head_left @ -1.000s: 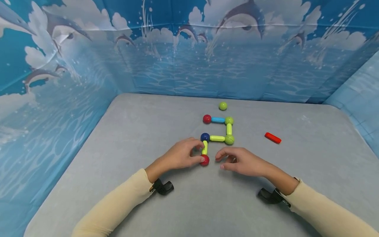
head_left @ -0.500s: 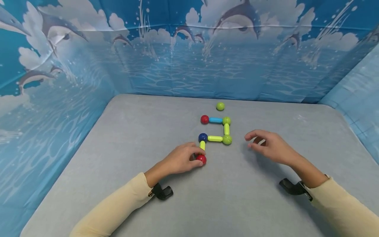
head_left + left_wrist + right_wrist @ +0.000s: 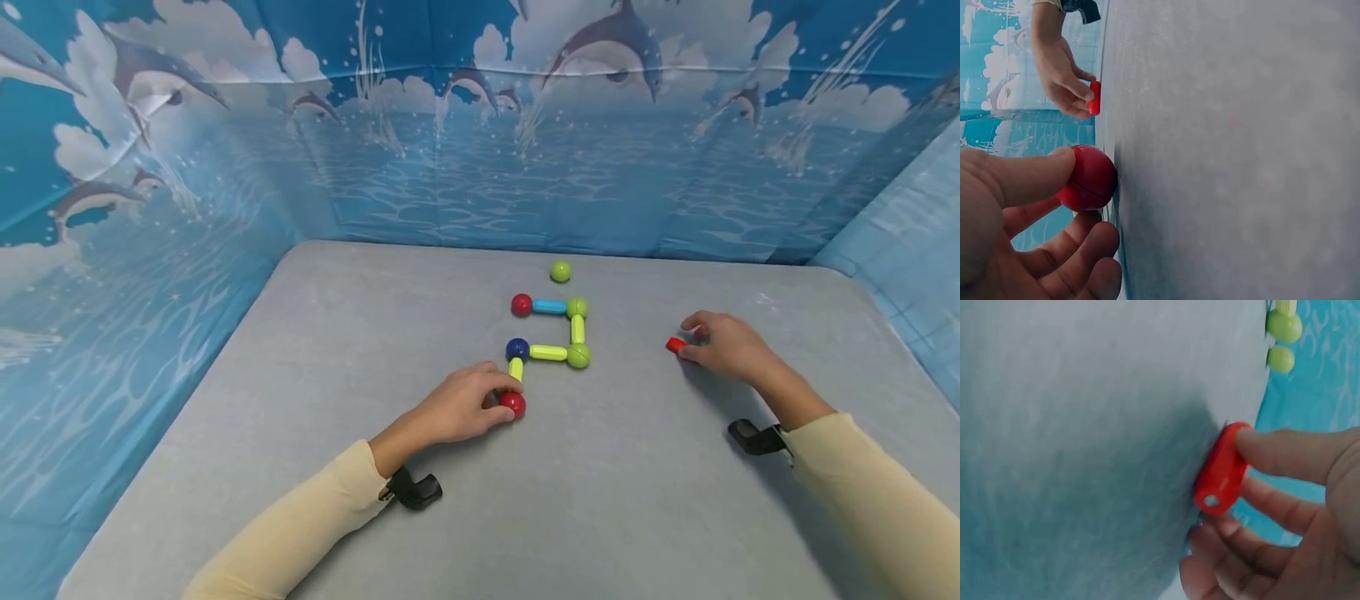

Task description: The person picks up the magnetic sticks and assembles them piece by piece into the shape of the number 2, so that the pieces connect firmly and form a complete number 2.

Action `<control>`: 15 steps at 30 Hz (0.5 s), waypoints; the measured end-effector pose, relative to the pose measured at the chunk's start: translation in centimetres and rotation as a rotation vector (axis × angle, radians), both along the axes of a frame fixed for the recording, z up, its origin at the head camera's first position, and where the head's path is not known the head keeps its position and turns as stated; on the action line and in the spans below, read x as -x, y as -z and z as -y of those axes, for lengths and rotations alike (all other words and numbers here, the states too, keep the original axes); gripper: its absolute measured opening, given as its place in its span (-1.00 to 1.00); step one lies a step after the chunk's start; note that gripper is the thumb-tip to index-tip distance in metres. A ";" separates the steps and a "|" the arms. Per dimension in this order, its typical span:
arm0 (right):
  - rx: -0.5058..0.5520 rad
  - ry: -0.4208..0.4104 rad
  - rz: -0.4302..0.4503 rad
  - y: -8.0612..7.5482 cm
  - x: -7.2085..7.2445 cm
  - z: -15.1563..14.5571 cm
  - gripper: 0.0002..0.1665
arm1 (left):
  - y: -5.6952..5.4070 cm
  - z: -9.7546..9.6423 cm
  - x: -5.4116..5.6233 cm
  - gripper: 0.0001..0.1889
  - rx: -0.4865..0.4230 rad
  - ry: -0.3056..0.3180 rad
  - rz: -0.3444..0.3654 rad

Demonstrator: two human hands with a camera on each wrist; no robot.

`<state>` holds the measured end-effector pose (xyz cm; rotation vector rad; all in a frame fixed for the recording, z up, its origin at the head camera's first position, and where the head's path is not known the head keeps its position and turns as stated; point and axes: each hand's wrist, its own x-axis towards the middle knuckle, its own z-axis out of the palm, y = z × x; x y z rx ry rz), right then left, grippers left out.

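Note:
My left hand (image 3: pixel 465 403) pinches a red ball (image 3: pixel 1092 178) at the near end of a chain of balls and rods on the table. From that ball a yellow-green rod (image 3: pixel 516 370) runs to a dark blue ball (image 3: pixel 517 349). Off to the right, my right hand (image 3: pixel 731 346) holds a red magnetic rod (image 3: pixel 1222 469) between thumb and fingers. A round silvery spot shows at the rod's end in the right wrist view. In the head view the fingers cover most of this rod.
Beyond the blue ball the chain goes on through a yellow-green rod (image 3: pixel 549 353), green balls (image 3: pixel 578 355) and a light blue rod (image 3: pixel 550 307) to another red ball (image 3: pixel 522 305). A loose green ball (image 3: pixel 560 272) lies behind it. A dolphin-print curtain (image 3: pixel 450 183) borders the grey table (image 3: pixel 375 300).
My right hand has moved right and away from the chain, and now grips the red rod that lay alone. My left hand has stayed at the near red ball.

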<state>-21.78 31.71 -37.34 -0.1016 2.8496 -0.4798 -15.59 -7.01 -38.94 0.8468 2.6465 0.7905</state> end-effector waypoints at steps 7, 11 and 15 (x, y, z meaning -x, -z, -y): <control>0.011 0.003 -0.012 0.6 0.3 -0.4 -0.63 | 0.0 -0.2 0.1 -0.63 0.008 -0.007 -0.013; 0.028 0.008 -0.026 0.7 0.3 -0.3 -0.64 | 0.1 -0.5 0.4 -0.64 0.013 -0.010 -0.028; 0.048 0.027 -0.037 0.8 0.4 -0.1 -0.64 | 0.0 -1.0 0.7 -0.65 0.012 -0.011 -0.030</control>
